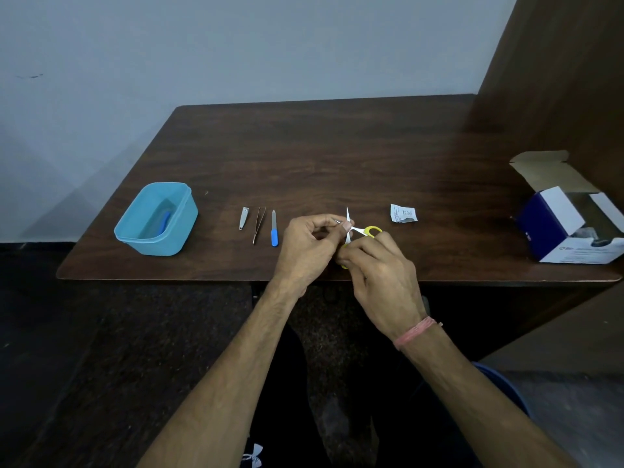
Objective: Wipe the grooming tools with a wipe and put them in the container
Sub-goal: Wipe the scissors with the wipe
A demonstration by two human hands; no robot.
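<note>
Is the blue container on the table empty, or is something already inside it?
Not empty. The lidless blue container holds one blue object against its inner wall; what that object is cannot be told.

Container (156,219) left; clipper (243,218), tweezers (258,224), file (274,228) beside; box (570,217) perhaps rightmost.

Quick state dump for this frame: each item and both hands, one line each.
Blue plastic container: lidless, upright, a blue item inside.
Silver nail clipper: flat on table, untouched.
Metal tweezers: flat on table, untouched.
Blue-handled nail file: flat on table, untouched.
Yellow-handled scissors: lifted, blades open.
White wipe: pinched against a scissor blade.
Torn white sachet: empty-looking, on table.
White-and-blue cardboard box: flap open.
Left hand: pinches wipe.
Right hand: grips scissors.
</note>
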